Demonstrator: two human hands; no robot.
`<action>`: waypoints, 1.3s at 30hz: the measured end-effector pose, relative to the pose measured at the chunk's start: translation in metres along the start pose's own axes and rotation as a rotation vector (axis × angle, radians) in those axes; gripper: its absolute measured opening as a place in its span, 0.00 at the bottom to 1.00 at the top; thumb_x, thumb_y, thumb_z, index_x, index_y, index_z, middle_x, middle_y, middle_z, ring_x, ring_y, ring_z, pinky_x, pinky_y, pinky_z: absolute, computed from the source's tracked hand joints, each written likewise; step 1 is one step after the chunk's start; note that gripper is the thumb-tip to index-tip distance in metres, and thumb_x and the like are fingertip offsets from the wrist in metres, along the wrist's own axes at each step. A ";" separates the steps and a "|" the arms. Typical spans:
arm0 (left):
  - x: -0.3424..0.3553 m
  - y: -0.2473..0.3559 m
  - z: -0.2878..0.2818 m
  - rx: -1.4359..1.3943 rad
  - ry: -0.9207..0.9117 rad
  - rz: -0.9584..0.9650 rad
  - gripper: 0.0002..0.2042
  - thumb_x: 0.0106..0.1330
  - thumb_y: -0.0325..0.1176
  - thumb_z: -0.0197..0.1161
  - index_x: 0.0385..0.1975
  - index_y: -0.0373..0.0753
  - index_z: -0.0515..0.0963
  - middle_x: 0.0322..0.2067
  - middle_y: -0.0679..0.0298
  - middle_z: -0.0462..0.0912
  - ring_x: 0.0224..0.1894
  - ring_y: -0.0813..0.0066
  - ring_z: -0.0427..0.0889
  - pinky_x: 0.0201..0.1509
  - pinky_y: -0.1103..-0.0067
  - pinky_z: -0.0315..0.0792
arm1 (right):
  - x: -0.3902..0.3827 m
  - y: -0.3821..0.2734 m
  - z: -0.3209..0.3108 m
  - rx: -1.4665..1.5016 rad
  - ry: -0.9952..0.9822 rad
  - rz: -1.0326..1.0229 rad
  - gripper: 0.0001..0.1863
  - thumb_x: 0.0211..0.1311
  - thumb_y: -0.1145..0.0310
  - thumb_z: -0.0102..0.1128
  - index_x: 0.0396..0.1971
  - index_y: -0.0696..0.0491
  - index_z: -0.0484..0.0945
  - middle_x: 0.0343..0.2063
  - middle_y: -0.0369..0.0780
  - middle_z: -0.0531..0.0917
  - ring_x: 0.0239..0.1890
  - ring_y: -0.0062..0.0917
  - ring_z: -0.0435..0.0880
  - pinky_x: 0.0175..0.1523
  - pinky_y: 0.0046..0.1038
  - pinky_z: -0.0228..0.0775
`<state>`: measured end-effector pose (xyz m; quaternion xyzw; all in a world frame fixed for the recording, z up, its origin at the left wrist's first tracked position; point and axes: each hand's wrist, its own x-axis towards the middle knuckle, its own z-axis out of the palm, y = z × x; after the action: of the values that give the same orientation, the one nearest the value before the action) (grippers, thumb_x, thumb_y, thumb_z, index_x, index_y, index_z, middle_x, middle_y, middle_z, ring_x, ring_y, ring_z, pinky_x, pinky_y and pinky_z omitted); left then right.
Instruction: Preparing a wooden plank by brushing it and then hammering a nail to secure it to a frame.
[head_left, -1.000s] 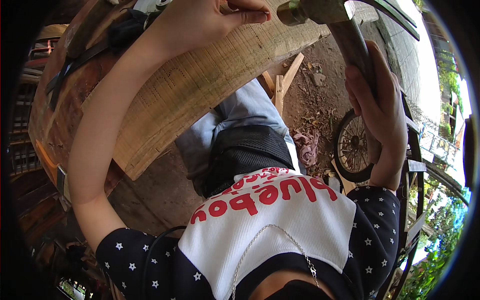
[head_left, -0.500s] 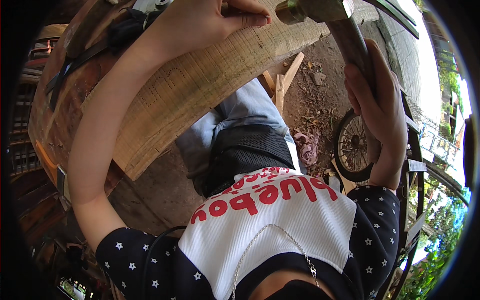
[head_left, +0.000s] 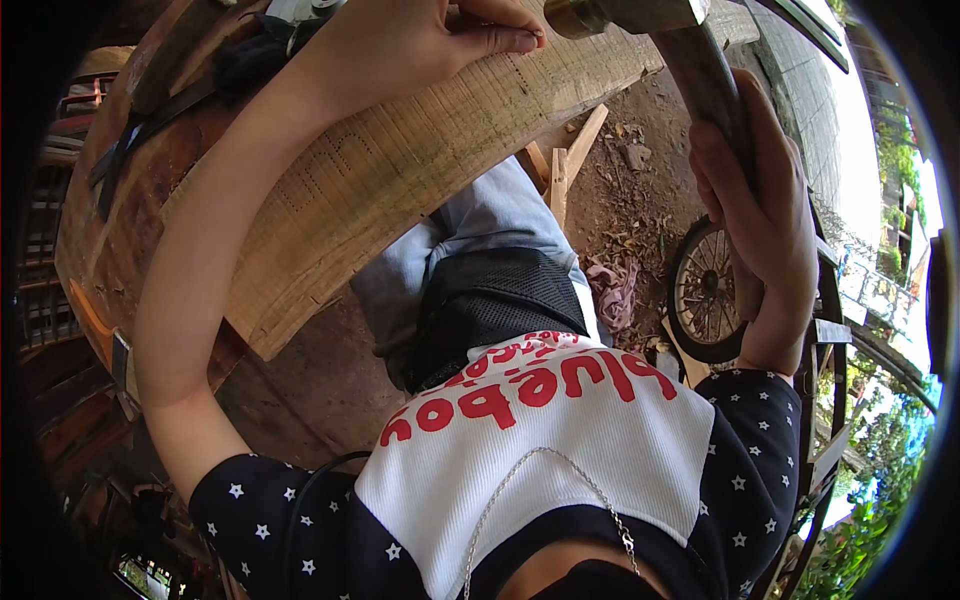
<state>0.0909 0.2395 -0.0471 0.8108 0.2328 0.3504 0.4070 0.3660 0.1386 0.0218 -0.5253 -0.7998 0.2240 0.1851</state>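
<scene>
My right hand point(head_left: 755, 190) is wrapped round the handle of a hammer point(head_left: 702, 85). The hammer's brassy striking face is just to the right of my left fingertips, and part of its head runs past the top edge. My left hand point(head_left: 420, 45) is closed in a pinch over a wooden board point(head_left: 400, 190); whatever is between thumb and finger is too small to make out. Rows of tiny dark dots mark the board's pale, rough-sawn face, forming lines near my left forearm.
Under the board lies a reddish-brown wooden surface point(head_left: 120, 235) with a dark strap point(head_left: 165, 120) across it. Below, on the dirt ground, are wooden legs point(head_left: 567, 165), a spoked wheel point(head_left: 710, 290) and a crumpled pink cloth point(head_left: 613, 290). My lap is close under the board's edge.
The hammer head has shifted slightly left and up, closer to my left fingertips. My right hand has tilted a little with it, while my left hand keeps nearly the same place.
</scene>
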 end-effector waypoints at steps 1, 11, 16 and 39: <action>0.001 0.000 0.000 0.008 0.002 -0.003 0.09 0.59 0.20 0.70 0.39 0.33 0.87 0.33 0.61 0.85 0.35 0.75 0.83 0.39 0.79 0.76 | 0.000 0.000 0.000 0.009 0.009 0.001 0.28 0.75 0.64 0.56 0.67 0.62 0.63 0.21 0.33 0.75 0.18 0.12 0.70 0.22 0.19 0.59; -0.001 -0.002 -0.002 0.063 0.004 -0.058 0.10 0.56 0.18 0.70 0.39 0.34 0.88 0.31 0.61 0.85 0.34 0.75 0.83 0.37 0.79 0.76 | 0.005 -0.002 0.001 0.007 0.022 -0.049 0.27 0.73 0.65 0.58 0.65 0.62 0.66 0.20 0.33 0.75 0.19 0.14 0.71 0.24 0.23 0.61; -0.001 0.002 -0.002 0.145 0.040 0.049 0.09 0.57 0.19 0.71 0.38 0.34 0.88 0.31 0.62 0.85 0.33 0.76 0.83 0.34 0.81 0.76 | 0.005 0.001 0.001 -0.113 0.023 -0.112 0.26 0.73 0.65 0.58 0.65 0.61 0.67 0.21 0.35 0.77 0.19 0.16 0.73 0.25 0.24 0.62; 0.004 -0.004 0.008 0.050 0.077 0.131 0.08 0.61 0.20 0.70 0.40 0.33 0.87 0.31 0.62 0.84 0.33 0.75 0.82 0.36 0.79 0.76 | -0.008 0.009 -0.005 0.069 0.102 0.100 0.30 0.76 0.65 0.56 0.71 0.61 0.59 0.26 0.34 0.77 0.20 0.10 0.70 0.23 0.16 0.60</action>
<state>0.0993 0.2407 -0.0518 0.8202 0.2032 0.4013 0.3533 0.3789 0.1355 0.0204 -0.5686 -0.7538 0.2333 0.2323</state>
